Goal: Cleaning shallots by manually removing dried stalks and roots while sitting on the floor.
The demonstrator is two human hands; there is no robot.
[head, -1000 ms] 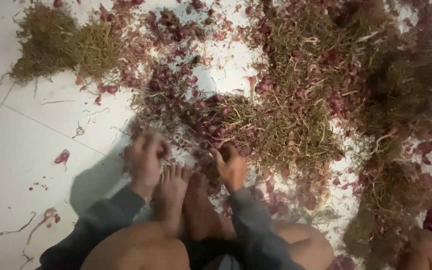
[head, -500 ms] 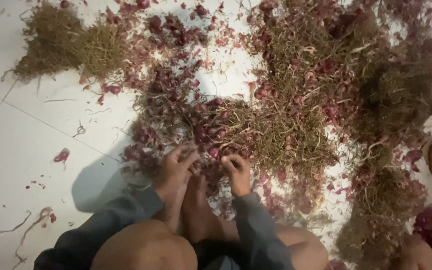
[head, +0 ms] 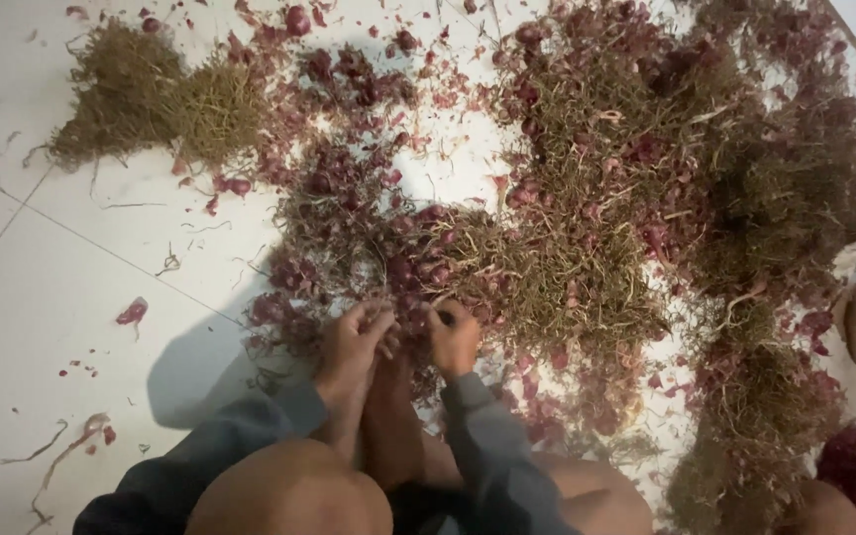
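Two hands worked one large heap of shallots on the floor. Left hand and right hand, fingers closed on shallots at its near edge, had drawn nearer together. One separate root pile lay far left.

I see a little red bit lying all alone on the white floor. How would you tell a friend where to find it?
Start at the person's left hand and look left across the bare white tile floor, past the dark shadow. Just beyond the thin grout line lies a small reddish-purple scrap of onion skin. It sits alone on the tile, well apart from the big tangled heap of roots and skins.
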